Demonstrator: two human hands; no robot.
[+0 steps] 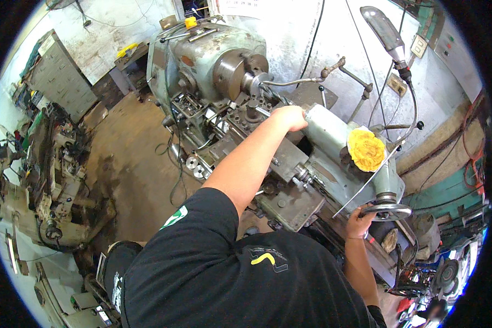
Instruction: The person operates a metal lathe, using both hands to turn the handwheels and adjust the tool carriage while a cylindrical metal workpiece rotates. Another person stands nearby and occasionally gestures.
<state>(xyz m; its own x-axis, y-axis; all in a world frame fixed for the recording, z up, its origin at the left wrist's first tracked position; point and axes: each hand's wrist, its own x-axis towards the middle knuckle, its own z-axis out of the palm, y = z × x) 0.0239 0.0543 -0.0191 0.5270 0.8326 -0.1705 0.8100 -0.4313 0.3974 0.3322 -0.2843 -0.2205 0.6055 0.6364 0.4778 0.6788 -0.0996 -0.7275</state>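
A grey-green metal lathe (pixel 333 131) runs diagonally before me, its round chuck (pixel 228 76) at the far left end gripping a short cylindrical workpiece (pixel 255 85). Between workpiece and tailstock (pixel 328 123) a twist drill (pixel 279 98) shows in part. My left hand (pixel 291 118) is closed at the tailstock's nose, beside the drill; its fingertips and whatever they grip are hidden. My right hand (pixel 359 221) is wrapped around the rim of the tailstock handwheel (pixel 388 212) at the near right. A yellow cloth (pixel 366 150) sits in a pale dish on top of the tailstock.
A jointed coolant pipe (pixel 333 68) reaches over toward the workpiece. A lamp on a bendable neck (pixel 385 33) hangs at the upper right. The tool post (pixel 252 111) and carriage lie below my left arm. Another machine (pixel 49 180) and a grey cabinet (pixel 60 74) stand left.
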